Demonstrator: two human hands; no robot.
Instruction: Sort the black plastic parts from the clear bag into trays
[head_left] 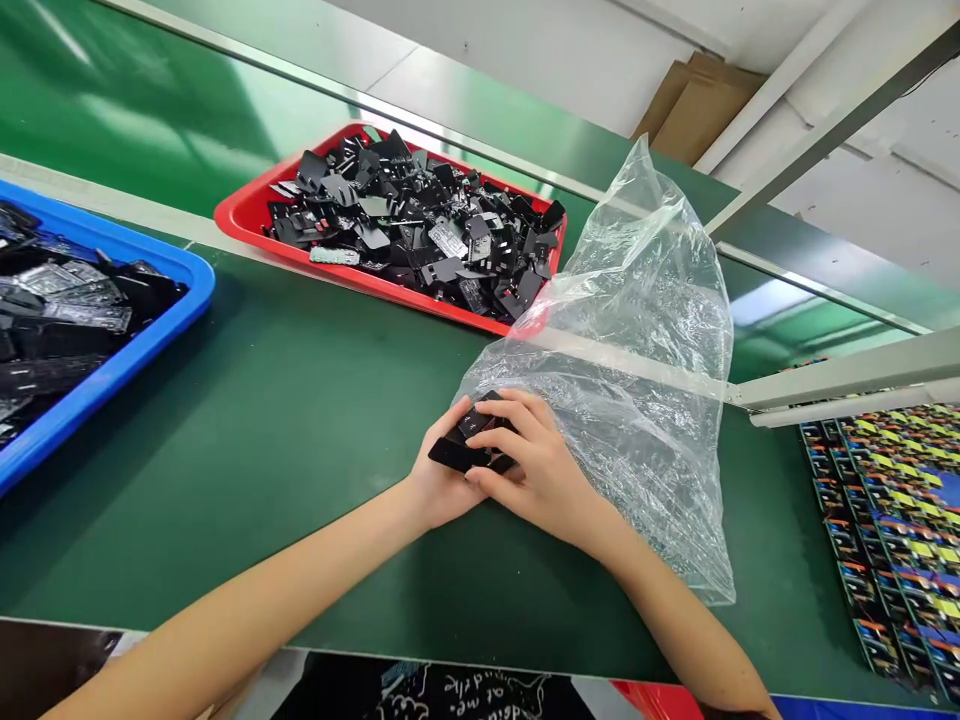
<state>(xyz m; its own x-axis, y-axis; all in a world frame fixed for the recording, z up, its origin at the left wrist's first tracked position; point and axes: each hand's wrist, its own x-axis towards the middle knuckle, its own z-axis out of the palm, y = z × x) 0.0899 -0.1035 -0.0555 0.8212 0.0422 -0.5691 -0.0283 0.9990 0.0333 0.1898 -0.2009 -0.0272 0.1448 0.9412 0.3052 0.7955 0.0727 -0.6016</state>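
Several small black plastic pieces (pixel 459 452) rest in my left hand (pixel 437 490), whose fingers cup them from below and the left side. From above, my right hand (pixel 536 455) closes its fingers over the same pieces, gripping one with small white marks on its face. Both hands meet just above the green table, in front of a clear plastic bag (pixel 637 400). The bag lies crumpled behind and to the right of the hands, its upper part standing up. What sits under my right fingers is partly hidden.
A red tray (pixel 225 215) heaped with black plastic parts stands at the back. At the left is a blue tray (pixel 202 285) with dark and clear parts. Stacked circuit boards (pixel 892 530) fill the right side. A metal bar (pixel 862 375) juts over the green table (pixel 300 400).
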